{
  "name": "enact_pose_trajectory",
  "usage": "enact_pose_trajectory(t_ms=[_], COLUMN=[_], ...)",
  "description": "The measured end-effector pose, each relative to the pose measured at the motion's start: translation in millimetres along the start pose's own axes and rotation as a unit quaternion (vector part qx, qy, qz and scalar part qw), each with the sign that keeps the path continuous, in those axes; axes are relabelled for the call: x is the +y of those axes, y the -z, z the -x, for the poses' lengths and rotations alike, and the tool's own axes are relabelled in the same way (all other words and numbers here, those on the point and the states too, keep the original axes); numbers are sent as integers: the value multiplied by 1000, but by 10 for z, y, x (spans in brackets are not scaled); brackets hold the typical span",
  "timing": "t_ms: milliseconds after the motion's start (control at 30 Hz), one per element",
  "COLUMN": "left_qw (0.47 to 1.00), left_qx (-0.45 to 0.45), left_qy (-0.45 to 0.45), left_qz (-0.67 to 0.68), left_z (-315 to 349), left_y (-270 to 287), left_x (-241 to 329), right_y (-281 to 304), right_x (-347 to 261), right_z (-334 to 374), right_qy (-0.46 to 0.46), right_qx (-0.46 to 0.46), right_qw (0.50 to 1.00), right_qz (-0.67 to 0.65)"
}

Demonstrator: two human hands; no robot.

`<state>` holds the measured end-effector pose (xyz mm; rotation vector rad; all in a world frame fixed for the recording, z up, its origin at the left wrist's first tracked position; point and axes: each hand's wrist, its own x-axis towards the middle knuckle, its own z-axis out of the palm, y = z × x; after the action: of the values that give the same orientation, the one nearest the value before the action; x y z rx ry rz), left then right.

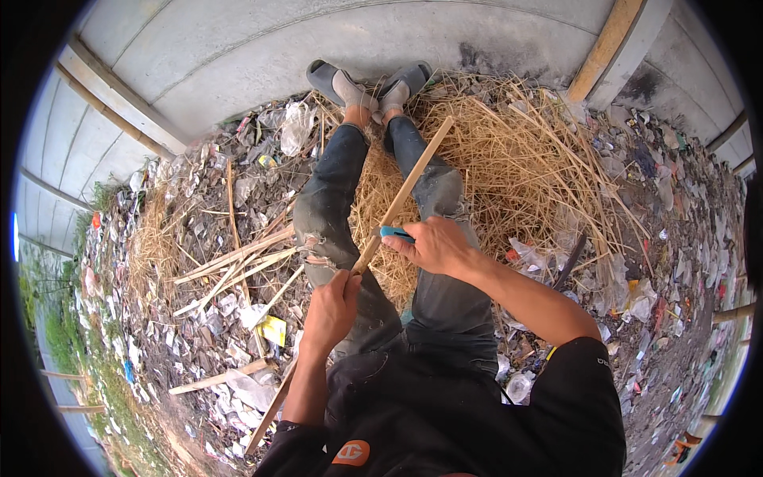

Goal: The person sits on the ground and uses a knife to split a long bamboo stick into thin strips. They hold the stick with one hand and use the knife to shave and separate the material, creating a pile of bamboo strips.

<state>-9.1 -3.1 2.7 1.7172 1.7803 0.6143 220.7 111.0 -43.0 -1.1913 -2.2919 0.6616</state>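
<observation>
A long pale strip of bamboo or wood (420,168) slants across my lap, its far end beyond my knees and its near end beside my left forearm. My left hand (327,313) is closed round it at about the middle. Just beyond, my right hand (437,248) grips a utility knife (394,233) with a blue handle, held against the strip. The blade cannot be made out. Thin straw-coloured shavings (509,167) lie heaped under and to the right of my legs.
Several split strips (230,274) lie on the ground to my left, with a shorter piece (218,377) nearer me. Plastic litter (298,127) covers the ground. My sandalled feet are by a grey concrete wall (358,36); a wooden post (608,48) stands at the right.
</observation>
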Motion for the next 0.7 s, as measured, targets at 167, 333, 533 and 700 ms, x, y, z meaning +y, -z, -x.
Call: enact_pose_trajectory(t_ms=[167,333,533,700], left_qw=[998,999,998,998], left_qx=[-30,29,27,21], left_qy=[9,-13,-3,-19], left_qz=[-51,-37,-64,-56], left_z=[380,247,175,321], left_y=[131,21,52,17], left_x=[-70,-64,-42,-111], right_y=[490,230,128,537], right_x=[1208,221,413,1019], right_z=[-345,-155,-241,-369], right_qy=[-214,-76,-69,-151], right_qx=[4,-35,35,52], right_qw=[973,996,996,986], right_qz=[86,27,31,45])
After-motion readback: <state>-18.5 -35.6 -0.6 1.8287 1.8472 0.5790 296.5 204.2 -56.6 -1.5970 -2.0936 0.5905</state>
